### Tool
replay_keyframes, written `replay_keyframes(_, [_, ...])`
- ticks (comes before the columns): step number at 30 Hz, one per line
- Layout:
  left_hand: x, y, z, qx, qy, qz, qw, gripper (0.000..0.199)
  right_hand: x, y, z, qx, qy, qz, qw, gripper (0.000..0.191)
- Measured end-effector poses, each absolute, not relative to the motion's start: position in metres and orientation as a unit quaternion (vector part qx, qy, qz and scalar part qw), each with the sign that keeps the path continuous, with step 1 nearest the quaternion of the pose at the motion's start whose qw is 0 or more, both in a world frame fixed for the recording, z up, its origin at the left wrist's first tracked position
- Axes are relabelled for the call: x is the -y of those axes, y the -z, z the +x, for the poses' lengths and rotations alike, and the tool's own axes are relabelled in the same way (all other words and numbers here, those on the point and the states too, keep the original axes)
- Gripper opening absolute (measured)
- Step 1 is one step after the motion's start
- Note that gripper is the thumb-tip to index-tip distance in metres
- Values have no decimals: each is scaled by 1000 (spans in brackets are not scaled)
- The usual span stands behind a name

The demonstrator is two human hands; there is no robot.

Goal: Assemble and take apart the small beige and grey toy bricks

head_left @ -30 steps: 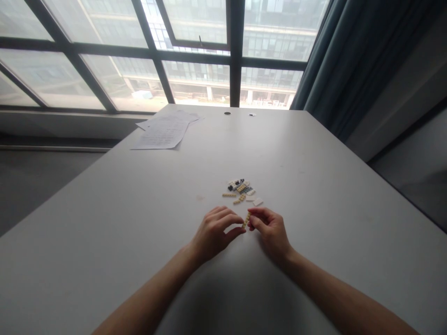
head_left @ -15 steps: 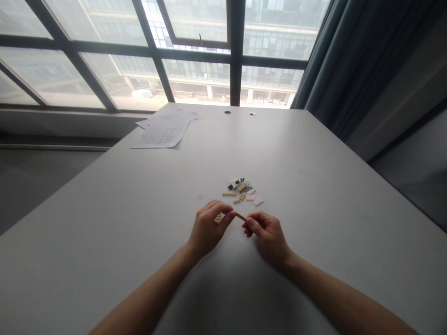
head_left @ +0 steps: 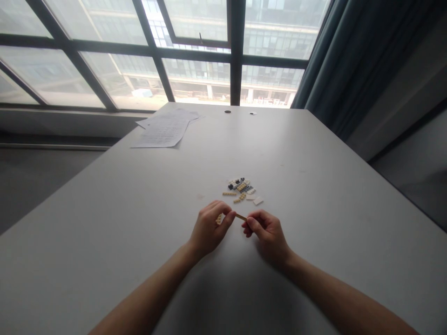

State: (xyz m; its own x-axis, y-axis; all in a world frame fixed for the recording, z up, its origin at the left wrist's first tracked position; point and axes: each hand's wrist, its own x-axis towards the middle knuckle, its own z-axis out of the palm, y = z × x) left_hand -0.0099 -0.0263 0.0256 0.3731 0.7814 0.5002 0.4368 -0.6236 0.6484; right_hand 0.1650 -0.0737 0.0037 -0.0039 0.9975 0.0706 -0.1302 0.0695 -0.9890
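Both my hands meet low over a white table (head_left: 314, 186). My left hand (head_left: 209, 228) and my right hand (head_left: 267, 232) pinch the two ends of a thin tan brick strip (head_left: 240, 217) that lies nearly level between them. A second small tan piece (head_left: 219, 218) shows under the fingers of my left hand. Just beyond the hands lies a small pile of loose bricks (head_left: 240, 188), tan, white and dark, with a white plate (head_left: 258, 201) at its right edge.
Sheets of printed paper (head_left: 164, 130) lie at the far left corner of the table. Two small round holes (head_left: 227, 112) sit near the far edge. A large window is behind the table and a dark curtain (head_left: 335, 65) hangs at the right.
The tan strip has turned from upright to nearly level. My left hand has closed onto its left end, and a second tan piece now shows under that hand.
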Motion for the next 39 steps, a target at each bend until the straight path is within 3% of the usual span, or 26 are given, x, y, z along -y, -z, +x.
replay_keyframes(16, [26,-25,-9,-355,-400,818,212,13,70,-4,167,484,-437,-475,590,6])
replay_keyframes(23, [27,-25,-9,-372,-408,805,217,12,75,-3,165,511,-449,-480,553,15])
replay_keyframes(32, [29,-26,-7,-357,-398,802,265,12,80,-5,162,613,-413,-455,496,49])
replay_keyframes(39, [28,-25,-7,-363,-392,801,269,14,80,-5,164,649,-360,-455,492,53])
